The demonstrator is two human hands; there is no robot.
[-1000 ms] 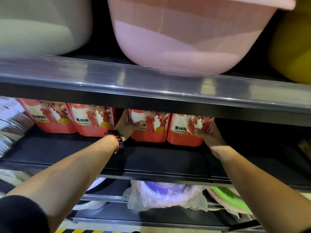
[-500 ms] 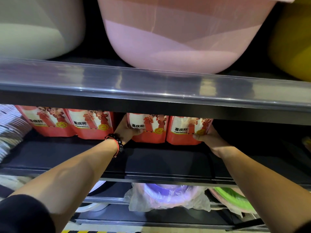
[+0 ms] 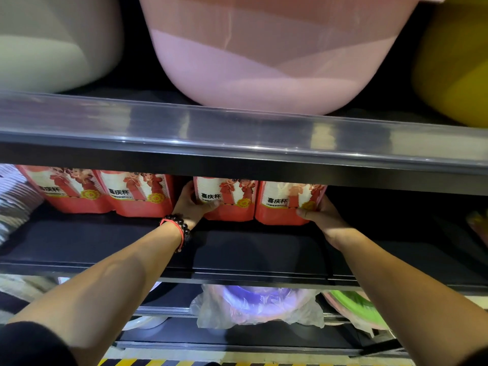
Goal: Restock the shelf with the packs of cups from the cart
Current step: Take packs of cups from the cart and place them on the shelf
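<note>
Both hands (image 3: pixel 320 216) around cup packs (image 3: pixel 257 200) (shelf (image 3: pixel 250 249))

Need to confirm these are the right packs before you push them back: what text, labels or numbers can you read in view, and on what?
"喜庆杯" on the far-left red pack.
"喜庆杯" on the second pack.
"喜庆杯" on the pack at the left hand.
"喜庆杯" on the pack at the right hand.
Small print under each name: too small to read.
Shelf-edge strip: no readable price or label.
</note>
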